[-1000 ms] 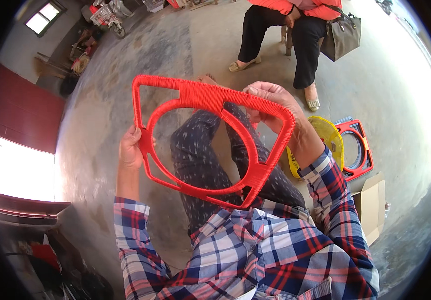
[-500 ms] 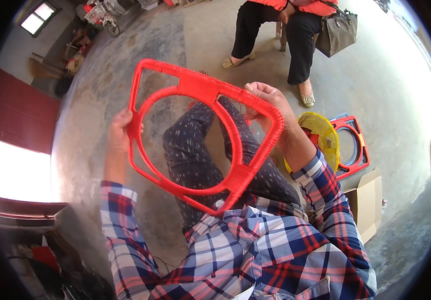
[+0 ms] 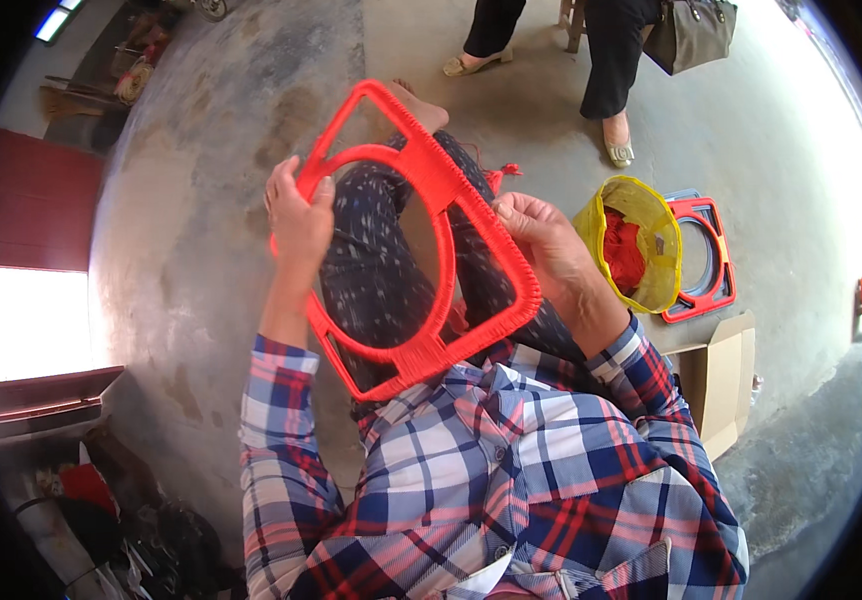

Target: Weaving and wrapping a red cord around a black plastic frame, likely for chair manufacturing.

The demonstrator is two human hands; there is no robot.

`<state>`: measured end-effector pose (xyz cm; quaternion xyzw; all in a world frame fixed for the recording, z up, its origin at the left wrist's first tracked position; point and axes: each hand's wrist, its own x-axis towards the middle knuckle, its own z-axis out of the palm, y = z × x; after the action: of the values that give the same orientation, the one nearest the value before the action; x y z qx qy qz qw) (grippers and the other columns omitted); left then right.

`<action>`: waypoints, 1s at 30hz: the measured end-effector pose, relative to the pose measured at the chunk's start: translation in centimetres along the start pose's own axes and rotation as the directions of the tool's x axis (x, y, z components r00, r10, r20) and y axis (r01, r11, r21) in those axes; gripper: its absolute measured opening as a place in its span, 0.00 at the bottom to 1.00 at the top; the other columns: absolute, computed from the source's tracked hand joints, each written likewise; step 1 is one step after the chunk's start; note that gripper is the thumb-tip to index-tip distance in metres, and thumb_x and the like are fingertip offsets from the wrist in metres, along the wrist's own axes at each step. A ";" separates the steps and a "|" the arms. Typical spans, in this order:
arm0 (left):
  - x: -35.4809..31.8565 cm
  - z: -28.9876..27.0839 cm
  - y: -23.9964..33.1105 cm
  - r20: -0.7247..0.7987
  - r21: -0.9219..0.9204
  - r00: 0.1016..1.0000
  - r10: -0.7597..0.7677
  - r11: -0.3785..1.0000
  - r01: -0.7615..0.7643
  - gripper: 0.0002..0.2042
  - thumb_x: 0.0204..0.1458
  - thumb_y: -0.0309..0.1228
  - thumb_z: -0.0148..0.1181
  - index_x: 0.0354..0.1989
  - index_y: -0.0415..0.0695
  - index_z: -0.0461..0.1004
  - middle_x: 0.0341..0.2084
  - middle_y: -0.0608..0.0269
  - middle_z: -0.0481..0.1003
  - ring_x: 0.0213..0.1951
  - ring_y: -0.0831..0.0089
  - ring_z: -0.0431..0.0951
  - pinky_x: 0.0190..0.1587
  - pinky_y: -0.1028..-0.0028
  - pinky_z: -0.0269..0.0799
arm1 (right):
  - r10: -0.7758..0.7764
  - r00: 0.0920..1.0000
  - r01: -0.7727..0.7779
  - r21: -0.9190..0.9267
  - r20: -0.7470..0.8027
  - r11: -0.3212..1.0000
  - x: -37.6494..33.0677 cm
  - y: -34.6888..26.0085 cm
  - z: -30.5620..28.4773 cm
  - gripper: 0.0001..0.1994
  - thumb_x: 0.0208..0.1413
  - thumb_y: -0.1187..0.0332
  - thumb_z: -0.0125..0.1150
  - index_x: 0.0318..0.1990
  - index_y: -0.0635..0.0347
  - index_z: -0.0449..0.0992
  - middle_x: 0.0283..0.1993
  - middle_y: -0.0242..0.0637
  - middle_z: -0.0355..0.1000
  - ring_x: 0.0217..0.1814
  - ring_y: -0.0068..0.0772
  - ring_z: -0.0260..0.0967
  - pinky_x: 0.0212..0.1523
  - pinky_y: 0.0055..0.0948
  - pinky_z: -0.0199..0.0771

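Note:
A red frame (image 3: 426,178) with a large round opening is held tilted above my lap. Red cord is wound in tight turns along its right and near bars and over its wider joints. My left hand (image 3: 301,218) is closed around the frame's left side, thumb toward the ring. At the right bar my right hand (image 3: 549,243) pinches thumb and forefinger together, touching the wrapped edge; what lies between the fingertips is too small to make out. Beyond the bar, loose red cord (image 3: 503,176) shows by my leg.
To the right stand a yellow bucket-like container (image 3: 673,270) with red material inside, stacked red and grey frames (image 3: 716,240) and an opened cardboard box (image 3: 729,385). A seated person's shoe (image 3: 619,152) and a handbag (image 3: 693,38) are ahead. Dark clutter (image 3: 91,520) lies at lower left.
The frame has turned clockwise and shifted slightly left and nearer me. My left hand has moved up and inward along with it; my right hand has slid lower on the right bar, now pinching at its edge.

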<state>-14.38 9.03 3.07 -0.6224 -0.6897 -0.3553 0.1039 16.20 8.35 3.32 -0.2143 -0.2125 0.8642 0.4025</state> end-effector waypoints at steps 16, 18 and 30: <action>-4.5 -2.0 15.7 0.291 -0.383 0.897 0.333 0.899 -0.210 0.10 0.48 0.27 0.60 0.20 0.42 0.65 0.18 0.56 0.66 0.23 0.56 0.69 0.25 0.61 0.65 | 0.056 0.998 -0.054 -0.142 0.008 0.988 -0.9 2.5 -1.6 0.07 0.62 0.65 0.57 0.33 0.57 0.73 0.28 0.27 0.73 0.26 0.16 0.67 0.28 0.16 0.68; -5.1 -1.7 15.3 0.248 -0.583 0.907 0.341 0.800 -0.141 0.08 0.49 0.26 0.58 0.21 0.42 0.66 0.19 0.54 0.66 0.24 0.53 0.69 0.26 0.60 0.65 | 0.078 0.996 -0.075 -0.052 0.046 0.996 -1.2 3.0 -1.9 0.07 0.62 0.65 0.56 0.33 0.57 0.73 0.28 0.28 0.73 0.25 0.17 0.67 0.28 0.17 0.69; -8.2 -1.5 12.6 0.947 -0.320 0.322 -0.006 0.099 0.942 0.13 0.64 0.39 0.48 0.44 0.41 0.68 0.22 0.64 0.74 0.20 0.80 0.72 0.22 0.83 0.66 | 0.104 0.995 -0.104 -0.053 -0.003 0.993 -1.1 4.1 -3.9 0.09 0.63 0.62 0.54 0.34 0.56 0.74 0.30 0.28 0.72 0.28 0.21 0.69 0.34 0.23 0.70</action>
<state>-1.37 1.34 3.94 -0.3144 -0.5121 -0.3634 -0.7120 16.46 5.85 -1.90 -0.2357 -0.2238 0.8780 0.3514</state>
